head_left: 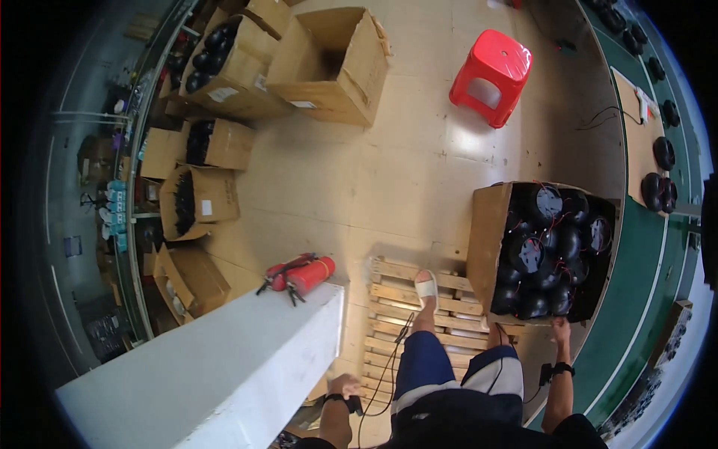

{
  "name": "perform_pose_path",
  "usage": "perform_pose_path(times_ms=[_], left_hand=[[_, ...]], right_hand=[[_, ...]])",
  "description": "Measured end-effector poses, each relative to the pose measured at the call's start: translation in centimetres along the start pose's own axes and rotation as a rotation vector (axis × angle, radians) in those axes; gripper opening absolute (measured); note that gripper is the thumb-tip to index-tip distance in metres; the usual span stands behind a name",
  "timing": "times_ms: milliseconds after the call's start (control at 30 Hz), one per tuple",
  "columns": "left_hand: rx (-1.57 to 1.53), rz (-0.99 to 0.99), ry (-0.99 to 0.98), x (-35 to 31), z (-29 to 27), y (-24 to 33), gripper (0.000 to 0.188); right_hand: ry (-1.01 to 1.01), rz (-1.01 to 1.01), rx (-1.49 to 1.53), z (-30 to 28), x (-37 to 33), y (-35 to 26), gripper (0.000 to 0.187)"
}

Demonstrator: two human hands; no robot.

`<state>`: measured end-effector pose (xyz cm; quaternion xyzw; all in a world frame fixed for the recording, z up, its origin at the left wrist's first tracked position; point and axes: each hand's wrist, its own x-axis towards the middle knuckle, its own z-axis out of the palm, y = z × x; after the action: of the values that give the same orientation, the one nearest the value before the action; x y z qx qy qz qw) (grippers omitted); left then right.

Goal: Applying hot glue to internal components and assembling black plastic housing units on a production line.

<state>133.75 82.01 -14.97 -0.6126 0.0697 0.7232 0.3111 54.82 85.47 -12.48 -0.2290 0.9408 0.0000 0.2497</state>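
Note:
A large cardboard box [490,239] stands at my right, filled with several round black domed parts [550,239] that have thin red wires. My right hand [561,328] is at the near edge of this box, its fingers closed on the rim. Away from the box, my left hand [345,385] hangs beside the white pillar with its fingers loosely curled; I see nothing in it. Each wrist wears a dark strap with a small device. A black cable [395,352] runs down beside my leg.
I stand at a wooden pallet [389,292]. Red fire extinguishers [307,275] are behind the white pillar [247,374]. A red stool [493,75] and an open cardboard box [329,67] stand farther off. Several cartons line the left shelf; a green workbench [636,299] runs along the right.

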Motion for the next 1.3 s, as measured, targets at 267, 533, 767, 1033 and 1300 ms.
perform_pose_path(times_ms=[267, 533, 767, 1033, 1300], left_hand=[[0.865, 0.802, 0.891, -12.1, -17.1, 29.9, 0.03], [1.465, 1.333, 0.648, -18.9, 13.7, 70.3, 0.078], [1.871, 1.157, 0.515, -7.9, 21.8, 78.5, 0.047], [2.141, 1.115, 0.384, -6.0, 18.5, 85.4, 0.033], [1.964, 1.124, 0.034, -4.6, 15.6, 86.8, 0.021]], right_hand=[[-0.383, 0.44, 0.601, 9.7, -14.3, -13.3, 0.039], [0.332, 1.097, 0.669, 23.5, -12.3, -22.8, 0.055], [0.565, 0.905, 0.64, 24.9, -14.4, -31.2, 0.041], [0.327, 0.959, -0.138, 26.8, -14.8, -35.9, 0.033], [0.454, 0.868, -0.021, 26.9, -17.8, -35.7, 0.017]])
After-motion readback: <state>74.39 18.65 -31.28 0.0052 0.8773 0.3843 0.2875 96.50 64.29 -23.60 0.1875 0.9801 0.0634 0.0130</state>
